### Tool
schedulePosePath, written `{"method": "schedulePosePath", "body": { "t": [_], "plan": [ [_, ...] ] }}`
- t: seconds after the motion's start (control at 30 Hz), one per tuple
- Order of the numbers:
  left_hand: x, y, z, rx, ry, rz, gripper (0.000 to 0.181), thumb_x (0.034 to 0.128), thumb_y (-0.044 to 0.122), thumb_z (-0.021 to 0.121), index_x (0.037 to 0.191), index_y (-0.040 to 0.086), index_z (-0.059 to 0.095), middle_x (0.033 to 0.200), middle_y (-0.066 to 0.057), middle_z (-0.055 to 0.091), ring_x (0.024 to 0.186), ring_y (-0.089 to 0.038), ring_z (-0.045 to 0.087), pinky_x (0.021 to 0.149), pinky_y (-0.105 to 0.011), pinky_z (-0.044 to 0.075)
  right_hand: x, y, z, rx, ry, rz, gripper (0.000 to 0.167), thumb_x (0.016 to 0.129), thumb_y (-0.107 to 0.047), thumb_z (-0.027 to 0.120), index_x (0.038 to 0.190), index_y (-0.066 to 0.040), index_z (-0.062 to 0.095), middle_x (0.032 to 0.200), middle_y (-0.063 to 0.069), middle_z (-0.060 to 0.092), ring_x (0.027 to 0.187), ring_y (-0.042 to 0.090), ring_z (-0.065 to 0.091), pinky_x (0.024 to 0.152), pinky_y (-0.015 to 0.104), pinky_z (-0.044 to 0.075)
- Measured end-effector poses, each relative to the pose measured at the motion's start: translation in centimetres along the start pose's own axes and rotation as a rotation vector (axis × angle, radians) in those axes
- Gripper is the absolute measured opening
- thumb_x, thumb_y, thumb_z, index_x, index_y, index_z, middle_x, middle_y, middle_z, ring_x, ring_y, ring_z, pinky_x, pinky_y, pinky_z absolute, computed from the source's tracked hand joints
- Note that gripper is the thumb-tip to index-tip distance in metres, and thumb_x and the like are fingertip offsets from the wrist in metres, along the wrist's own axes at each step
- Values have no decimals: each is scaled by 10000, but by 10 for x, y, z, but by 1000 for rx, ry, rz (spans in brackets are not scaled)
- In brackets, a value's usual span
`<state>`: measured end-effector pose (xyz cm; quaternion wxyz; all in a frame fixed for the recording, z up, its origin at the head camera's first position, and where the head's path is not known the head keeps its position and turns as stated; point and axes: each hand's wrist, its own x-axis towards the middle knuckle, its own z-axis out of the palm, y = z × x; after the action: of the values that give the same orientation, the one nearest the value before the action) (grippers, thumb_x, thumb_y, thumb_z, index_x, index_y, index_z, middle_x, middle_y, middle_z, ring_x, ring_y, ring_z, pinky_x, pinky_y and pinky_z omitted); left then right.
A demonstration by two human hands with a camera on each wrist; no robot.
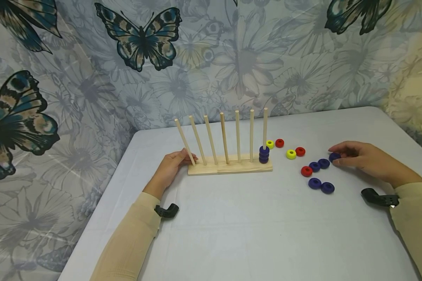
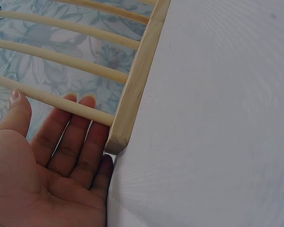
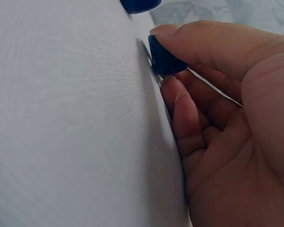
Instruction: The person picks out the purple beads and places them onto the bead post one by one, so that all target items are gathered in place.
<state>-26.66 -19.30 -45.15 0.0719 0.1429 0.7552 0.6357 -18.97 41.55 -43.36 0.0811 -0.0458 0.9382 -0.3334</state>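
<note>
A wooden stand [image 1: 228,167] carries a row of upright pegs. On its rightmost peg sit stacked dark blue rings [image 1: 264,155]. My left hand [image 1: 172,166] is at the stand's left end; in the left wrist view its fairly straight fingers [image 2: 78,142] lie behind the end peg [image 2: 52,99], with the thumb beside that peg. Over at the right, my right hand [image 1: 367,162] pinches a dark blue ring [image 3: 164,56] between thumb and fingers, close to the tabletop. Just left of it lie two loose blue rings [image 1: 324,163].
Two more blue rings [image 1: 321,185] lie nearer the front. Red rings [image 1: 306,171] and yellow rings [image 1: 291,154] are scattered right of the stand. A white cloth [image 1: 249,226] covers the table, and a patterned butterfly curtain [image 1: 197,78] hangs behind it.
</note>
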Motion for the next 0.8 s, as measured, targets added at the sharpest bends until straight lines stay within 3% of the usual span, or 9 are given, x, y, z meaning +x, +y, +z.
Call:
{"method": "schedulePosePath", "body": {
  "t": [0.3,0.57,0.8],
  "plan": [
    [0,0,0,9,7,1,577,1152,462,535,1207,-52,790,1180,-154,788,1178,-298,720,1155,-404,453,0,-4,2,0,40,2,534,1058,-379,766,1440,-27,644,1295,165,630,1075,298,502,759,234,491],
    [-1,1,0,8,18,-3,558,1154,442,540,1216,-53,788,1182,-155,788,1187,-284,713,1162,-383,443,0,-8,0,10,55,10,573,1067,-412,748,1460,-16,621,1422,260,608,1191,381,539,755,236,506],
    [0,1,1,13,17,-9,562,1155,449,533,1228,-48,786,1173,-149,791,1178,-278,717,1162,-390,446,0,-11,0,34,69,21,587,1071,-408,742,1476,-5,608,1479,294,567,1263,491,558,794,346,525]
  ]
}}
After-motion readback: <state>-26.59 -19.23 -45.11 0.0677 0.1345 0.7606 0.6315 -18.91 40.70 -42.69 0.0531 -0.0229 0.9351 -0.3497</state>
